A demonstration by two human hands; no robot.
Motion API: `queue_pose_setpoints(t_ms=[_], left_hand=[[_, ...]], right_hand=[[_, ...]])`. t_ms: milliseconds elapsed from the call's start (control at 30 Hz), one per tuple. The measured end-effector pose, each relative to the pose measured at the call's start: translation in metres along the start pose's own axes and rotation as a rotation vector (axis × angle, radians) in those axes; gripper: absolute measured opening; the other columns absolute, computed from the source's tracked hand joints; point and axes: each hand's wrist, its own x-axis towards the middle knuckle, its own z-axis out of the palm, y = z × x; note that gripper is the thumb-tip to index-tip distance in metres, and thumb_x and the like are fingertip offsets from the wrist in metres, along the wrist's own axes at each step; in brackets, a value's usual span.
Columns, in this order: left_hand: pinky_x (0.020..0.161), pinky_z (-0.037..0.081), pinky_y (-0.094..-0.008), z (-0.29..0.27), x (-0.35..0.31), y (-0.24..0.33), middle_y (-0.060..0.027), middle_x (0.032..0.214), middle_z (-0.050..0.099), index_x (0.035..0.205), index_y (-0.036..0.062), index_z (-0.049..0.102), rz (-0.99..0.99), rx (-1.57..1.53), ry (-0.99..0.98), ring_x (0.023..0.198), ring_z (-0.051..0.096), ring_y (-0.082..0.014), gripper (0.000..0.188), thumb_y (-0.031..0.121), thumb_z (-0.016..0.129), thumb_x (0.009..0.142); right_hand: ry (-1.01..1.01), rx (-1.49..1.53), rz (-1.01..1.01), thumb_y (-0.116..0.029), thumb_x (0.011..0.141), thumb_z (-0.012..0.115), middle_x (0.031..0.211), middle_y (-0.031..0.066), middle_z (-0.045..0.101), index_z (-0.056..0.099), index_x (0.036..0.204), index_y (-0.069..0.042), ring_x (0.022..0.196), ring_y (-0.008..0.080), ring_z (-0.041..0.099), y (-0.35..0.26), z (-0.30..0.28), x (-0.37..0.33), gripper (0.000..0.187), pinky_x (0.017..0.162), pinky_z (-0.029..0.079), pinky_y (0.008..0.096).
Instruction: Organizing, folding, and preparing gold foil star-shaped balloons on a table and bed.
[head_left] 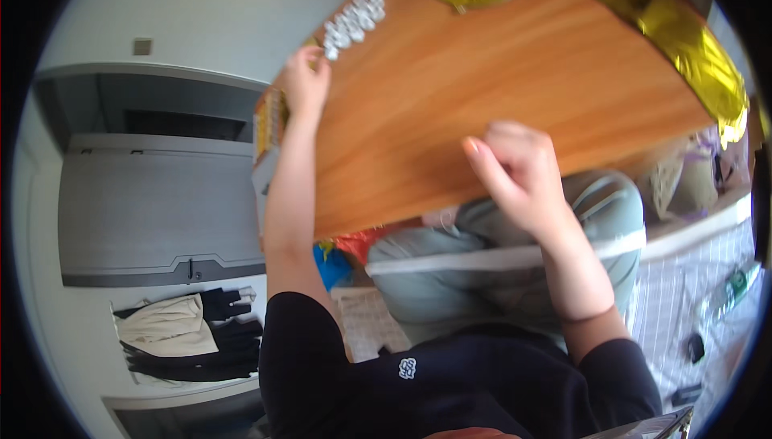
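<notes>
A: What was in hand?
B: A big orange-brown wooden panel (pixel 498 93), tilted up and filling the upper middle of the view. Left hand (pixel 305 81) was clamped on its left edge, fingers wrapped over it, just beside a strip of silver letter balloons (pixel 354 17) stuck near the panel's top corner.
A: Right hand?
B: Right hand (pixel 519 174) sat in front of the panel's lower edge, fingers curled in loosely, thumb and forefinger pinched; couldn't tell if anything was between them.
A: Anything else on the panel?
B: Gold foil balloons (pixel 691 45) along its top and right rim.
A: Below it?
B: Person's knees in grey-green trousers (pixel 450 270), black sleeves lower down. A checked bed sheet (pixel 691 310) lay on the right with a green bottle (pixel 728 290) on it.
A: Room?
B: White wall (pixel 225 5) upper left, grey cabinet (pixel 153 206) at left, and dark and beige clothes (pixel 185 334) piled on a white ledge under it.
</notes>
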Motion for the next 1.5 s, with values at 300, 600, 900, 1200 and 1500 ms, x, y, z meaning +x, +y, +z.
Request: queue_pose_setpoints(t_ms=[300,600,900,1200,1500], left_hand=[[0.056,0.042,-0.0326,-0.137,-0.184,0.194,0.0008,0.081,0.054,0.1,0.0189,0.071,0.882,-0.559,-0.333,0.069,0.054,-0.0179,0.03,0.015,0.08,0.072],[0.107,0.042,-0.0485,-0.053,-0.324,0.146,-0.0098,0.139,0.058,0.134,0.0053,0.059,0.008,-0.054,-1.093,0.134,0.047,-0.0321,0.042,0.026,0.062,0.097],[0.094,0.049,-0.0385,-0.011,-0.314,0.103,-0.0155,0.119,0.068,0.108,0.0041,0.067,-0.328,-0.364,-1.34,0.109,0.064,-0.0329,0.022,0.023,0.062,0.098],[0.078,0.049,-0.0351,-0.05,-0.343,0.077,-0.0128,0.091,0.063,0.112,0.0002,0.06,-0.216,-0.405,-0.921,0.087,0.062,-0.0239,0.022,0.017,0.063,0.098],[0.069,0.046,-0.0317,-0.058,-0.337,0.07,-0.0099,0.085,0.063,0.104,0.0031,0.061,-0.545,-0.44,-1.117,0.075,0.057,-0.0181,0.019,0.021,0.065,0.099]], right_hand=[[-0.029,0.573,0.251,-0.019,0.105,0.058,0.059,-0.0085,0.044,0.057,0.07,-0.003,0.056,0.0012,0.036,0.003,-0.019,0.007,0.039,0.05,0.029,0.0222],[0.044,0.49,0.215,-0.017,0.103,0.06,0.059,-0.0084,0.041,0.051,0.063,-0.003,0.057,0.0017,0.034,0.001,-0.002,-0.004,0.044,0.05,0.027,0.0243],[0.054,0.385,0.177,-0.018,0.103,0.061,0.058,-0.0073,0.039,0.048,0.061,-0.003,0.056,0.0029,0.032,0.001,0.0,-0.004,0.046,0.049,0.026,0.0253],[0.014,0.348,0.182,-0.019,0.103,0.06,0.056,-0.0062,0.038,0.047,0.061,-0.003,0.053,0.0038,0.032,0.0,-0.002,-0.002,0.047,0.048,0.025,0.0258],[0.026,0.312,0.138,-0.02,0.103,0.059,0.056,-0.0058,0.038,0.047,0.061,-0.004,0.053,0.0042,0.031,0.003,-0.002,-0.002,0.047,0.048,0.026,0.0259]])
